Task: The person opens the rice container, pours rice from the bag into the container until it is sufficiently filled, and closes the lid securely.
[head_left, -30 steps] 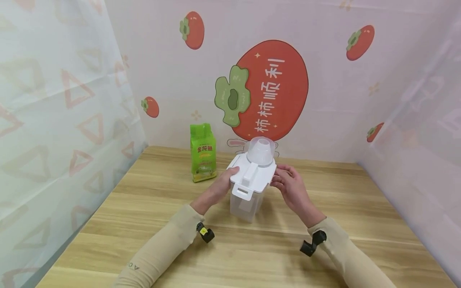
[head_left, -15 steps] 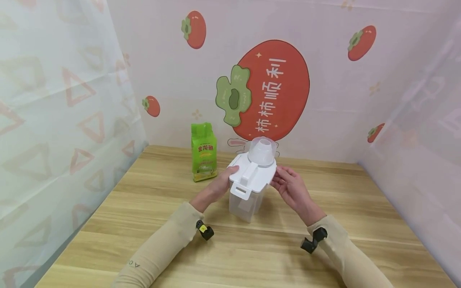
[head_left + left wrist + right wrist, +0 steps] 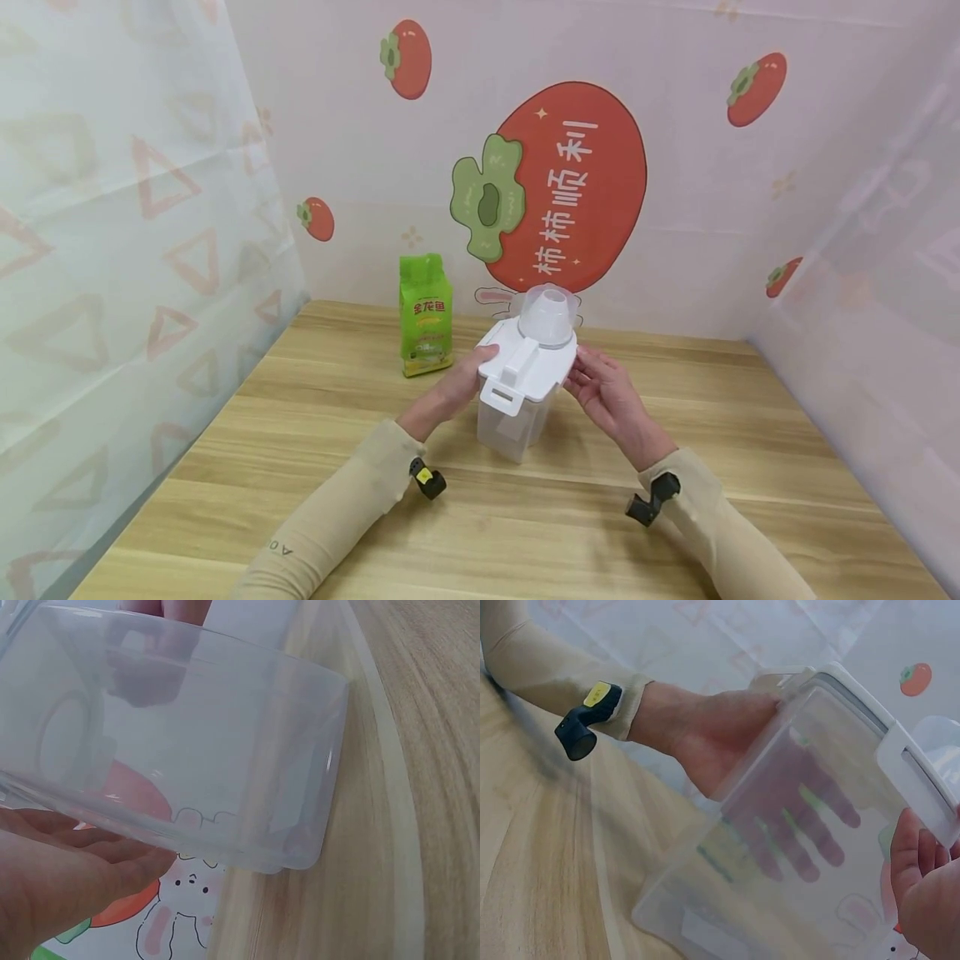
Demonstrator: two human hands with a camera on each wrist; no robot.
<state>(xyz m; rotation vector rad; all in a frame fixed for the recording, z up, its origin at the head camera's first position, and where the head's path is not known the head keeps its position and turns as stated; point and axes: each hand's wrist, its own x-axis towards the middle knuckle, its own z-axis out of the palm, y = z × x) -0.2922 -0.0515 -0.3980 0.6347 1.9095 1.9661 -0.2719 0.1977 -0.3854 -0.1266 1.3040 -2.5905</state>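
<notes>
In the head view a clear plastic storage container (image 3: 501, 435) is at the middle of the wooden table, a white lid (image 3: 542, 373) on it. An upturned clear measuring cup (image 3: 547, 321) sits on the lid. My left hand (image 3: 459, 385) holds the container's left side, thumb over the lid's edge; in the right wrist view its fingers show spread through the clear wall. Opposite, my right hand (image 3: 611, 398) grips a white side latch (image 3: 915, 776) with curled fingers. The container looks see-through and without contents in the left wrist view (image 3: 210, 742).
Behind and left of the container stands a green packet (image 3: 426, 321), upright. The wooden table (image 3: 525, 542) meets a printed back cloth (image 3: 675, 275), with cloth walls to both sides. Each sleeve carries a small black wrist camera (image 3: 427, 479).
Nearly nothing moves: both hands keep their places on the container, and the head view shifts very slightly.
</notes>
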